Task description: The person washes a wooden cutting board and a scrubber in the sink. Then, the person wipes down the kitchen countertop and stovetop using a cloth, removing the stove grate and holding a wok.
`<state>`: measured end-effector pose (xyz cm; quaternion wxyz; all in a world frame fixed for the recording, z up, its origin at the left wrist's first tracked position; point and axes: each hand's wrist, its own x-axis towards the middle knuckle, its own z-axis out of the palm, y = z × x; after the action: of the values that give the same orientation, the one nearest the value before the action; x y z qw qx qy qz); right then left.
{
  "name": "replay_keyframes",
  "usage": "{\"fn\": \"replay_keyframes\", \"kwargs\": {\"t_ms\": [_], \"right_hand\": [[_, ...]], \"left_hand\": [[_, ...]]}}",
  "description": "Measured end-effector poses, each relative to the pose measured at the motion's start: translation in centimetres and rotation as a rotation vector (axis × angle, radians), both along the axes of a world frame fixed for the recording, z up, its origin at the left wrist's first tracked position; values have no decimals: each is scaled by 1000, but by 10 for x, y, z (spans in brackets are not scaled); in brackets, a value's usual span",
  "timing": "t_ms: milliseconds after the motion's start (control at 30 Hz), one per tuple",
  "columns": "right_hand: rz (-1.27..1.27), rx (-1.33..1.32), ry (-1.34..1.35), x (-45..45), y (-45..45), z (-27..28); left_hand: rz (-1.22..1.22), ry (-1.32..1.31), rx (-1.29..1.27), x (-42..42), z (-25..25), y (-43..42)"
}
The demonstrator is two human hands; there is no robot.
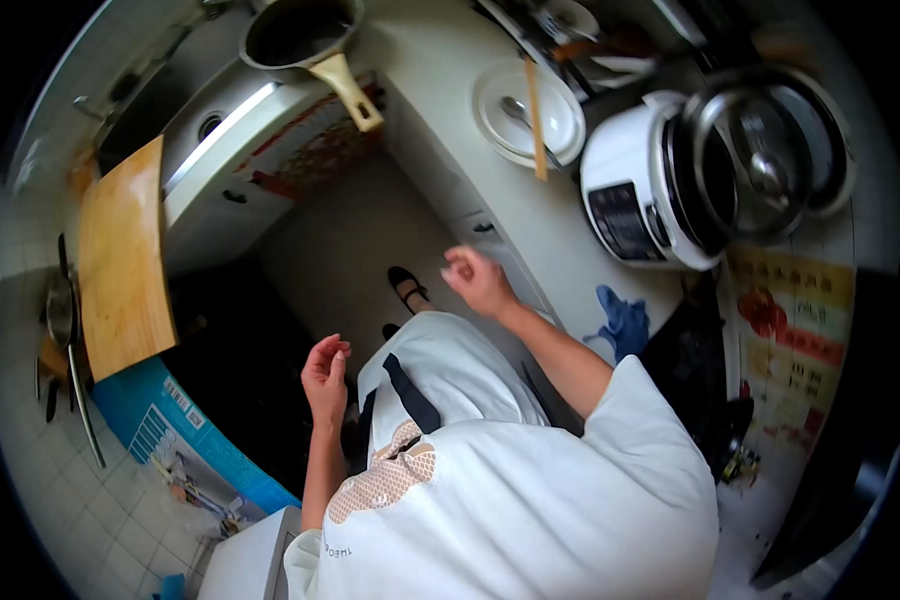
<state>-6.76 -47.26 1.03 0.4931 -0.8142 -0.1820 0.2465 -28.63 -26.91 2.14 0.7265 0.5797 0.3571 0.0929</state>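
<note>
My left hand point(326, 372) hangs in the air in front of my body, palm side turned inward, fingers loosely bent with nothing visible in them. Further forward, my right hand point(478, 280) is raised over the floor beside the counter edge, slightly smeared by motion. Its fingers are half curled and apart, and I see no object there. The counter point(440, 130) is the nearest surface to the right hand. On it lies a stack of white plates point(492, 122) with a spoon point(516, 108) and wooden chopsticks point(536, 120). A rice cooker point(625, 180) stands behind them with its lid up.
A frying pan point(300, 40) with a pale handle point(345, 90) juts over the counter's inner corner. At the left, a wooden cutting board point(125, 260) stands near the sink point(185, 130), above a blue box point(200, 430). A blue cloth point(622, 322) lies on the right counter.
</note>
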Motion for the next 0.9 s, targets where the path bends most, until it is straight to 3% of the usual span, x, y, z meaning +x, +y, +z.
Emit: {"fn": "replay_keyframes", "kwargs": {"t_ms": [33, 167, 233, 267, 333, 367, 433, 467, 500, 567, 900], "right_hand": [[34, -117, -115, -17, -31, 10], [-299, -235, -130, -52, -148, 18], [-318, -476, -445, -56, -206, 17], [-346, -489, -449, -59, -227, 22], [-419, -809, -707, -66, -262, 33], [-436, -819, -706, -69, -277, 29], [-734, -959, -587, -72, -312, -9], [-767, -781, -458, -67, -337, -42], [-842, -1000, -235, -62, -316, -38], [-934, -1116, -194, -48, -294, -38], [-889, -1110, -424, 60, -379, -43]], "left_hand": [[-35, -3, 6, 1, -1, -2], [-186, -18, -5, 11, -6, -17], [-258, -36, -30, 18, -8, -29], [-286, -46, -36, 22, -10, -36], [-356, -63, -43, 28, -12, -52], [-374, -69, -47, 29, -12, -59], [-461, -95, -20, 30, -11, -75], [-481, -77, -24, 29, -8, -82], [-486, -82, -24, 27, -10, -88], [-545, -13, -12, 22, -16, -100], [-549, 9, -38, 25, -31, -165]]}}
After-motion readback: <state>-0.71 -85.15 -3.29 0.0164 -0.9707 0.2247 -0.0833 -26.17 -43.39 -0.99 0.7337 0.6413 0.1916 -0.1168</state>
